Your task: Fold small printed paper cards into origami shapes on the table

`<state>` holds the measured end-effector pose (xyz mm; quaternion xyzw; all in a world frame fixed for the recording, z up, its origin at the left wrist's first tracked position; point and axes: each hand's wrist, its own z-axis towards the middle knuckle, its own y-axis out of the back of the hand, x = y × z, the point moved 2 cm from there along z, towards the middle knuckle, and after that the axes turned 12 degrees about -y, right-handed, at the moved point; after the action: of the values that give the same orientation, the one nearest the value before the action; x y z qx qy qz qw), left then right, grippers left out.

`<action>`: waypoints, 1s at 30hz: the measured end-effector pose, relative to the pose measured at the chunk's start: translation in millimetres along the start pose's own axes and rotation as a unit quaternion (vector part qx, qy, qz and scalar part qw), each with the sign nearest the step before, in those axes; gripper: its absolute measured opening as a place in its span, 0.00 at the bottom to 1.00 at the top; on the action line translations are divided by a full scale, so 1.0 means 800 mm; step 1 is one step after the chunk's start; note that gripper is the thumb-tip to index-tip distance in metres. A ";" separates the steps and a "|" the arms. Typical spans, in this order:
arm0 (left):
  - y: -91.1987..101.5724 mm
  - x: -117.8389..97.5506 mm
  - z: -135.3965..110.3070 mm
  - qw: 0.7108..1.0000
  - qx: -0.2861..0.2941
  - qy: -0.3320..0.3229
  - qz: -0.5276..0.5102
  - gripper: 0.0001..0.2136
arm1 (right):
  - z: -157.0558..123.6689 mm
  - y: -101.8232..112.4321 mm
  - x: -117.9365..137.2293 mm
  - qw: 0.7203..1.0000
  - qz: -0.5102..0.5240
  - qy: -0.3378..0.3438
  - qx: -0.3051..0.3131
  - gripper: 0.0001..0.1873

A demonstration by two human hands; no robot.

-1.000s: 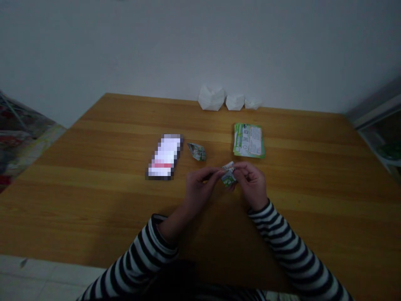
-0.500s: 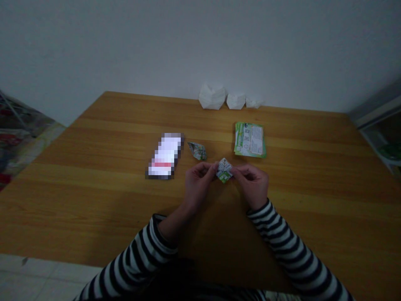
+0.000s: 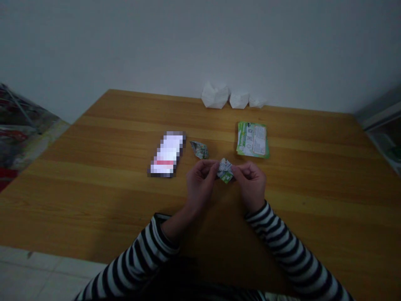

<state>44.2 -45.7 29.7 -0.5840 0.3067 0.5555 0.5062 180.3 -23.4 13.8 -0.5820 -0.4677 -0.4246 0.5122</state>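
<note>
Mostly diamond-shaped folded green-white paper (image 3: 225,171), pinched between left hand (image 3: 201,181) and right hand (image 3: 249,182).

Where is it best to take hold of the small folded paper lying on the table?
Pinch the folded paper from above, across its raised middle: it seems to sit loose on the wooden table, and its pointed left end looks too thin to grip well.

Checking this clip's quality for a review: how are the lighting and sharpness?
Head view: dim overall, with deep shadow on the table near the person; the folded paper looks soft; the flat object left of it is pixelated.
</note>
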 end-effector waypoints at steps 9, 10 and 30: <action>-0.001 0.003 -0.003 1.000 0.010 0.015 -0.013 0.18 | 0.001 0.002 0.002 0.998 0.018 -0.048 0.030 0.14; -0.001 0.004 -0.003 1.000 0.018 0.017 -0.008 0.19 | 0.002 0.002 0.002 0.997 0.017 -0.058 0.047 0.16; 0.004 0.015 0.005 0.967 0.197 -0.011 0.160 0.21 | 0.004 0.010 -0.002 0.979 -0.067 -0.077 0.177 0.22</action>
<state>42.0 -40.7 17.9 -0.4101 0.4943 0.5644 0.5187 187.6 -20.9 10.3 -0.4807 -0.6115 -0.3224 0.5394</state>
